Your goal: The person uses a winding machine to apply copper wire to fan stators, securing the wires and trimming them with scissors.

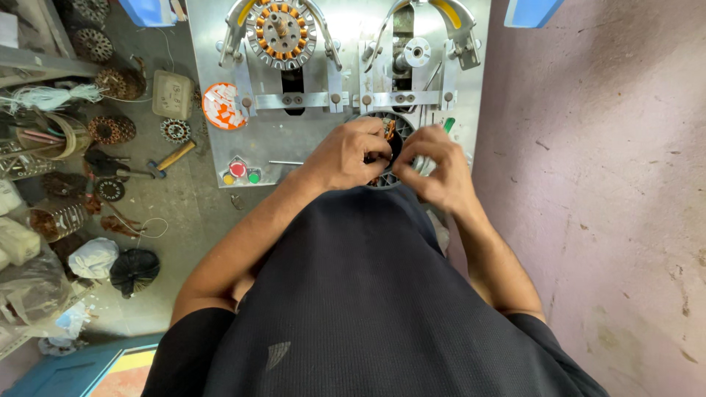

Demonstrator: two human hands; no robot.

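A round black stator ring with copper windings [390,134] is held in front of my chest, above the metal machine plate [287,140]. My left hand [346,154] grips its left side, fingers curled over the rim. From the right, my right hand [434,165] pinches at the ring's edge. Both hands hide much of the ring. A wound stator [280,31] with orange slots sits clamped on the machine's left station. The right station [415,51] shows a bare shaft.
Red, green and yellow buttons [241,171] are at the plate's near left corner. On the floor to the left lie several stators [110,129], a hammer [170,158], a white box [172,94] and bags. A pink wall [603,184] fills the right.
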